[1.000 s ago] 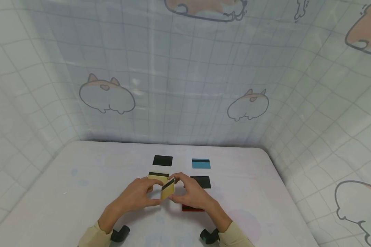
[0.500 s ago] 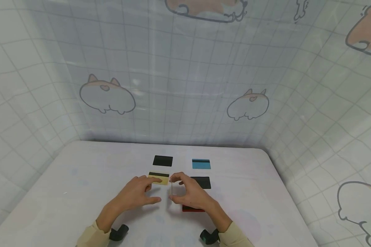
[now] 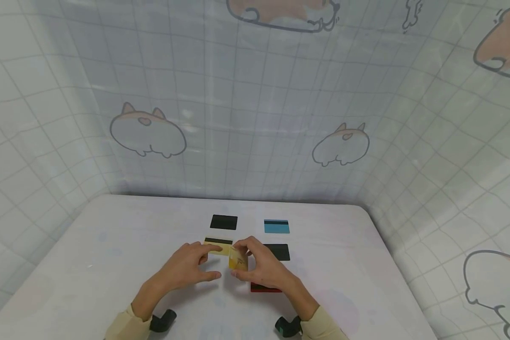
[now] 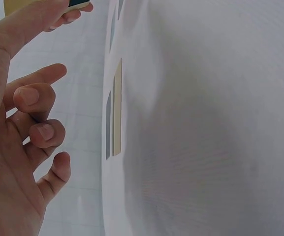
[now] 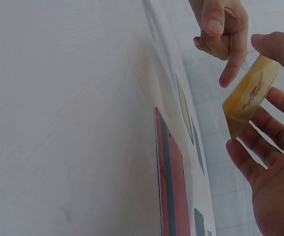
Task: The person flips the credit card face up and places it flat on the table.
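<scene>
My right hand [image 3: 261, 265] pinches a yellow magnetic-stripe card [image 3: 238, 259] upright between thumb and fingertips, above the table. In the right wrist view, its printed face with dark markings [image 5: 253, 93] shows, and a fingertip rests at its lower corner. Left of it, my left hand [image 3: 182, 268] holds nothing, thumb and index finger spread apart. That index finger overlaps a second yellow card [image 3: 224, 246] with a dark stripe, lying on the table. In the left wrist view, this card [image 4: 117, 115] lies beyond the curled other fingers. A red card [image 5: 173, 179] lies partly beneath the right hand.
At the back of the white table [image 3: 131, 245] lie a black card [image 3: 224, 222] and a blue striped card [image 3: 276, 227]. Another black card [image 3: 280, 252] lies behind the right hand. A patterned curtain [image 3: 255, 118] encloses the table's back and sides.
Both hands held the yellow card a second ago, its striped side showing. The left fingers have let go, and the right fingers have turned the card past edge-on to its printed side.
</scene>
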Demonstrator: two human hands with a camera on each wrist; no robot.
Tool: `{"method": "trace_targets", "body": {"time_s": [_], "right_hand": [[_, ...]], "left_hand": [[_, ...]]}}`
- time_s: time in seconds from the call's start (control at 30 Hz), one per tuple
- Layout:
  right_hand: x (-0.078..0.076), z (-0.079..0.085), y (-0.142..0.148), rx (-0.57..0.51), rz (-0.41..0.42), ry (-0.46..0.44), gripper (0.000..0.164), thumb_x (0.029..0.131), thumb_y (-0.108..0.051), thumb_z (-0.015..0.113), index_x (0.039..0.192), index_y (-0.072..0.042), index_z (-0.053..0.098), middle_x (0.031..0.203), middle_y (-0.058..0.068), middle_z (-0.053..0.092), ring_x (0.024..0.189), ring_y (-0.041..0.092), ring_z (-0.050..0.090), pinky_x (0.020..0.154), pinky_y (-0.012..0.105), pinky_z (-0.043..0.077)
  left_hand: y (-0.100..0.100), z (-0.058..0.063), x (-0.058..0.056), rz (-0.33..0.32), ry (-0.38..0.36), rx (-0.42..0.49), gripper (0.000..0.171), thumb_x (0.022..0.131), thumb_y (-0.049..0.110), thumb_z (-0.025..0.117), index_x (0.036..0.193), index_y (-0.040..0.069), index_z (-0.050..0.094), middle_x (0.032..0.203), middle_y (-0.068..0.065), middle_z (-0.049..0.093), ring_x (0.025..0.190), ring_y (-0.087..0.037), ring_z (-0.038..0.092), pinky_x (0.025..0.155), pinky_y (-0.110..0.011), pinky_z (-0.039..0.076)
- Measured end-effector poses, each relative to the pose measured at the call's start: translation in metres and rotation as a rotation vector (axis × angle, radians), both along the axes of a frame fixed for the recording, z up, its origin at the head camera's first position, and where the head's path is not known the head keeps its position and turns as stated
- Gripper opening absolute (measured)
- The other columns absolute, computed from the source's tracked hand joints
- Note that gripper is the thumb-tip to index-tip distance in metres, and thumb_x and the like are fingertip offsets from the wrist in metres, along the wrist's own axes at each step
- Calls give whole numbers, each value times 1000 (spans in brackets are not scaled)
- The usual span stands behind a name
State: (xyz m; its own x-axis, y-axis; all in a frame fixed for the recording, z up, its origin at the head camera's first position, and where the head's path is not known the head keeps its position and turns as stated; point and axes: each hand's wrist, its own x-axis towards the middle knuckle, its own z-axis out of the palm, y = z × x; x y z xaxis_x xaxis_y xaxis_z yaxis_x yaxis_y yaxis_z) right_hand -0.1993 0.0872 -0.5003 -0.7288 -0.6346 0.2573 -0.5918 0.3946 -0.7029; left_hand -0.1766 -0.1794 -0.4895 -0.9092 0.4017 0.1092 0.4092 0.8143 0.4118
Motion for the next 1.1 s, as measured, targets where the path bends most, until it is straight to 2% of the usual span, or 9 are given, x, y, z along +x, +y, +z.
{"method": "trace_targets", "body": {"time_s": [0.23, 0.43, 0.63, 0.77, 0.93, 1.1], "right_hand": [[0, -2, 3, 18, -9, 4, 56, 86, -50, 76, 133, -32, 53, 121, -13, 53, 107, 5, 53, 93, 37, 52], [4, 1, 6, 69, -16, 4, 56, 85, -56, 74, 133, -36, 55, 121, -15, 51, 107, 5, 52, 90, 33, 51], [9, 2, 7, 185, -35, 81, 58, 84, -59, 74, 133, -32, 57, 119, -13, 49, 103, 4, 49, 88, 25, 48], [9, 1, 7, 258, -48, 134, 61, 83, -61, 74, 133, -31, 57, 119, -13, 48, 103, 4, 47, 87, 23, 48], [11, 0, 6, 305, -52, 181, 61, 84, -62, 73, 133, -30, 58, 119, -12, 48, 102, 3, 46, 86, 21, 48], [15, 2, 3, 313, -37, 223, 61, 85, -59, 74, 133, -26, 59, 120, -10, 49, 102, 4, 46, 83, 19, 47]], "left_hand": [[3, 3, 5, 9, -7, 9, 64, 75, 60, 81, 130, 31, 65, 69, 8, 47, 65, -6, 35, 63, -29, 29], [5, 3, 8, -16, 23, 36, 64, 77, 62, 79, 131, 31, 64, 71, 5, 50, 64, -5, 34, 63, -28, 29], [8, 4, 11, -15, 34, 44, 67, 76, 67, 76, 133, 34, 63, 70, 4, 52, 64, -3, 33, 65, -28, 30], [12, 7, 13, -27, 42, 58, 67, 75, 62, 80, 133, 33, 63, 69, 2, 52, 63, -1, 32, 69, -31, 30], [16, 10, 15, -43, 52, 74, 68, 74, 57, 84, 134, 33, 63, 69, 2, 52, 62, -1, 32, 70, -33, 31], [17, 11, 16, -45, 51, 70, 68, 74, 61, 81, 133, 34, 63, 67, 7, 47, 62, 0, 32, 73, -33, 30]]}}
